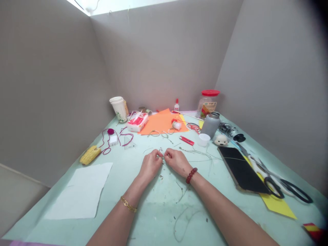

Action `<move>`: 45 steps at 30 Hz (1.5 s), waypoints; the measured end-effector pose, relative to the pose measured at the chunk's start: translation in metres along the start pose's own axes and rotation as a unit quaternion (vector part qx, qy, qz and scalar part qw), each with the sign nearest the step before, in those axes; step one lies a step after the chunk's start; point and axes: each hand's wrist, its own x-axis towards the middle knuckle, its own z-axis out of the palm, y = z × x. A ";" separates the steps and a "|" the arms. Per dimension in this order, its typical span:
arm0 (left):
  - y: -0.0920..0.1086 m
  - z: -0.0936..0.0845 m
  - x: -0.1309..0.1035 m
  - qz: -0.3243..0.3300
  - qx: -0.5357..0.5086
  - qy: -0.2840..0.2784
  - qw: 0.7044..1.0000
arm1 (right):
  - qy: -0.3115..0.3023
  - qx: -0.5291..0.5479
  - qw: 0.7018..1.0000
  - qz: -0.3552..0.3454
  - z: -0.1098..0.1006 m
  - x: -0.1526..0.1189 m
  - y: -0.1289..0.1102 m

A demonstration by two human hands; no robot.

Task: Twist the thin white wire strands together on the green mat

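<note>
My left hand point(151, 163) and my right hand point(177, 160) meet near the middle of the table, thumbs and fingertips pinched close together. Between them runs a thin green cord point(163, 158), and both hands appear closed on it. Strands of the same green cord point(205, 153) trail off to the right, one crossing a black phone. Small dark bits point(161, 177) lie on the table just below the fingers. A red lighter point(187, 140) rests beyond my right hand. Loose cord offcuts point(182, 191) are scattered beside my right forearm.
A white paper sheet point(79, 191) and yellow corn point(90, 155) lie left. Orange paper point(161, 123) and a tissue pack point(137, 122) are at the back. On the right are a grey bottle point(210, 125), a red-lidded jar point(207, 104), the phone point(242, 169) and scissors point(275, 177).
</note>
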 end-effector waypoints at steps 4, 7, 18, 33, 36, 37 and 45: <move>0.004 -0.001 -0.002 -0.002 0.016 0.009 1.000 | -0.002 -0.010 1.000 -0.002 0.001 0.001 0.000; 0.005 0.000 -0.002 0.005 0.028 0.019 0.999 | 0.004 -0.023 1.000 0.000 0.004 0.001 0.000; 0.008 0.001 0.000 -0.027 0.033 0.019 0.999 | 0.016 -0.036 0.999 0.010 0.005 0.000 0.000; 0.012 0.001 -0.006 -0.049 0.034 -0.005 0.998 | -0.004 -0.048 0.999 0.002 0.001 -0.003 -0.003; 0.008 0.000 0.000 -0.072 0.006 -0.030 0.997 | 0.010 -0.066 0.998 0.012 0.003 -0.005 -0.003; 0.006 0.001 0.002 -0.075 -0.002 -0.037 0.996 | 0.014 -0.071 0.997 0.015 0.003 -0.005 -0.003; -0.003 0.004 0.007 -0.072 -0.069 -0.060 0.993 | 0.108 -0.107 0.988 0.032 -0.008 -0.032 -0.013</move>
